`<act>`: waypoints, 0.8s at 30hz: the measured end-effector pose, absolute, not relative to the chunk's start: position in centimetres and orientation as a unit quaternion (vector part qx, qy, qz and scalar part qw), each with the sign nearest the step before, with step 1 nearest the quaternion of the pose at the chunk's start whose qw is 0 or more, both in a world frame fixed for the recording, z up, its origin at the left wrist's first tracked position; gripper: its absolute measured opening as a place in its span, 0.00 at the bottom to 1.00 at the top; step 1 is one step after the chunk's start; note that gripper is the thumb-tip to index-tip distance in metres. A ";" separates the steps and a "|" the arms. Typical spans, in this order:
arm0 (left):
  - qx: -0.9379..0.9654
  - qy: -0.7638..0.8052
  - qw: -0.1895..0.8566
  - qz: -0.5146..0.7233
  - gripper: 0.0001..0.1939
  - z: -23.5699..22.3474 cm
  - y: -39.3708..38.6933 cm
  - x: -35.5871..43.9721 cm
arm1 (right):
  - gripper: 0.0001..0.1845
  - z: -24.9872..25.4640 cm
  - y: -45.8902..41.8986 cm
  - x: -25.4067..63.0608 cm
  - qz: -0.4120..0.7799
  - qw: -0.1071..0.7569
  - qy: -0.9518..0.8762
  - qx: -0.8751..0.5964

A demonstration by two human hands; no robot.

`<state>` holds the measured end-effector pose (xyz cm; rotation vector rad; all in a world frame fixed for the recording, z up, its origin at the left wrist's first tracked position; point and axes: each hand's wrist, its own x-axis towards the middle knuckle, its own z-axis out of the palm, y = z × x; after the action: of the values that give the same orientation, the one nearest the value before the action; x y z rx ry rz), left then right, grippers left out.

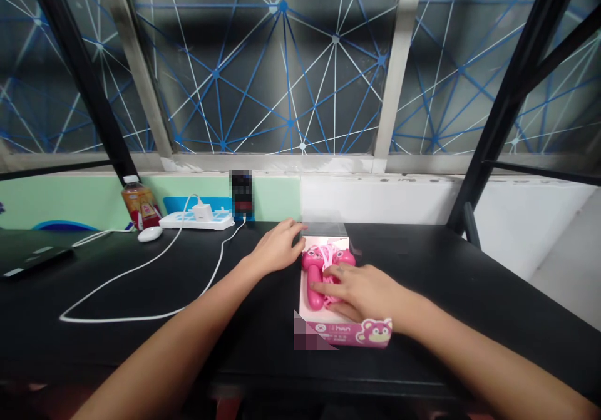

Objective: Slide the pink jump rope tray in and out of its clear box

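Note:
An open pink cardboard box point(328, 320) with a cartoon bear printed on its front lies on the black table point(446, 270). Inside is a pink skipping rope point(331, 263), with coiled cord and thick pink handles. My right hand point(361, 291) lies over the rope and handles, fingers extended across them. My left hand point(277, 248) is at the box's far left corner, its fingertips at the edge of a clear plastic flap point(325, 231). Part of the box's front is pixelated.
Further left on the table are a white power strip point(196, 221) with a charger, a white mouse point(150, 234), a loose white cable point(131, 295) and a dark flat device point(37, 260). A drinks bottle point(139, 203) stands behind them. Black metal posts frame a netted window.

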<state>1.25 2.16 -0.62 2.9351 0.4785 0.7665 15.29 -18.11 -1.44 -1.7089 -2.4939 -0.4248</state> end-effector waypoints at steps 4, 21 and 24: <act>0.964 0.130 0.082 0.218 0.24 -1.5 4.1 1.4 | 0.22 -0.7 -18.8 14.8 -0.098 0.064 -0.835 -0.538; 0.945 0.162 0.145 0.243 0.09 -1.6 4.4 1.9 | 0.22 -0.1 -19.3 14.1 -0.074 0.084 -0.841 -0.530; 0.957 0.123 0.136 0.224 0.12 -1.3 4.1 1.6 | 0.22 -0.5 -19.0 14.4 -0.089 0.085 -0.828 -0.547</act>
<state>1.60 4.12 -1.26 2.7709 0.3567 0.6486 14.42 -18.99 -0.54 -1.6309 -2.4691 -0.2654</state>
